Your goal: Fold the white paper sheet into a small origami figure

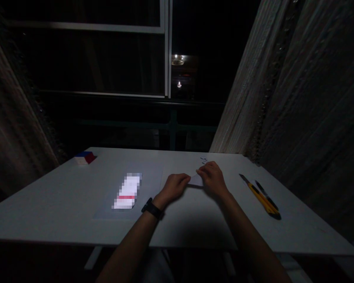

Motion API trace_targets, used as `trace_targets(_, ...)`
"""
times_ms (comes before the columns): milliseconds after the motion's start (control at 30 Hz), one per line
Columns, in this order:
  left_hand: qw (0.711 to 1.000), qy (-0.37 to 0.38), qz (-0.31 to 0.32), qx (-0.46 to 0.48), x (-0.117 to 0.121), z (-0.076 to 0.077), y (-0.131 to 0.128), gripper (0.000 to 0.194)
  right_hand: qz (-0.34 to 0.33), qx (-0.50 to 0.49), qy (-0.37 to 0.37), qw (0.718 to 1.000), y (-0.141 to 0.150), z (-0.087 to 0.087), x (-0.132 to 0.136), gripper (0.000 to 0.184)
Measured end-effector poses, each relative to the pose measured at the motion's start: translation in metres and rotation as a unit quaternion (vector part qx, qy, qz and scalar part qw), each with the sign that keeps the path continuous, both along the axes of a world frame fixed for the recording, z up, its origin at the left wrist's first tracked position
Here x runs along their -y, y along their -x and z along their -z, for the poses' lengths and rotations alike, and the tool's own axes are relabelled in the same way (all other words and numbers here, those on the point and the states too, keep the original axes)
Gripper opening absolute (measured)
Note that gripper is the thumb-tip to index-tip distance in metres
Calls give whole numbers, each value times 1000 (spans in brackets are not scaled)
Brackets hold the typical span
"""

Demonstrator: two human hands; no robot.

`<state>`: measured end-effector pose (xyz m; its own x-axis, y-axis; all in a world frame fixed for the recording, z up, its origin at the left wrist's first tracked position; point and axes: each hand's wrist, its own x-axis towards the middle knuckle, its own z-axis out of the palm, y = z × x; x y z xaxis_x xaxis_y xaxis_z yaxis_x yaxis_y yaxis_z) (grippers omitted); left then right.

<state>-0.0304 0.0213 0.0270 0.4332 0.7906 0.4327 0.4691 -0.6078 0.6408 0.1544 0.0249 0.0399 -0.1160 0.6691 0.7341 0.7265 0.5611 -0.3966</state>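
Observation:
Between my two hands is a small piece of white paper (196,181), held just over the table and partly hidden by the fingers. My left hand (176,186), with a dark watch (152,208) on its wrist, pinches the paper's left edge. The fingers of my right hand (214,177) close on its right side near the upper corner. Just beyond the right hand, small dark marks (203,159) show on a white surface; whether they are on the paper or the table I cannot tell.
A lit phone (128,191), its screen blurred, lies on a pale sheet (106,214) to the left. A coloured cube (85,158) stands at the table's (56,208) far left. Right of my hands lie a yellow cutter knife (259,198) and a dark pen (266,194). Curtains (244,78) hang on both sides.

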Motion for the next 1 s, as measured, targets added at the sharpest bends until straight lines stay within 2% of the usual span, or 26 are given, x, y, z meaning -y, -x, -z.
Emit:
trace_targets(300,1000,11,12,-6,2,-4,1,34,-8,-58,48,997,-12,3,-8,19)
trace_targets(567,998,48,14,29,-1,-3,8,32,14,-90,41,995,-20,-2,-9,22)
trace_targets(667,998,53,-15,43,-7,0,13,31,65,-127,12,990,-22,-4,-9,22)
trace_targets(767,994,91,-28,60,-12,4,13,30,129,-157,-30,979,-21,-4,-9,23)
trace_targets(867,974,164,-28,156,-14,5,8,34,124,-170,-27,977,-12,-1,-8,24)
trace_targets(933,944,210,-10,253,-13,3,5,49,92,-188,2,978,-6,2,-8,25)
trace_targets(1000,921,235,3,310,-12,0,3,53,48,-203,53,977,0,6,-9,24)
